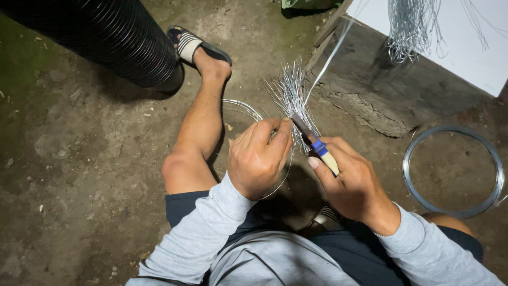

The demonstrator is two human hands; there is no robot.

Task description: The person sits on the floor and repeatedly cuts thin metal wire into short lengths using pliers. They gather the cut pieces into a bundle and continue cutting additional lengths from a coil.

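1. Head view: the left hand (257,157) grips one bundle of cut wires (291,95) (ends fanned upward).
2. The right hand (351,182) is closed around one pair of pliers (316,145), biting the bundle.
3. Two wire coils: one (495,182) right, one (244,108) behind the hands.
4. One white board (465,47), top right.

The wire bundle (290,92) is shiny silver. The tool handle (324,154) is cream with a blue band. The sandal (189,44) is black with white stripes, and the sleeves (206,233) are grey.

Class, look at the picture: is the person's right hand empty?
No: the right hand grips a tool with a pale handle and blue collar, its tip against the bundle of wire pieces.
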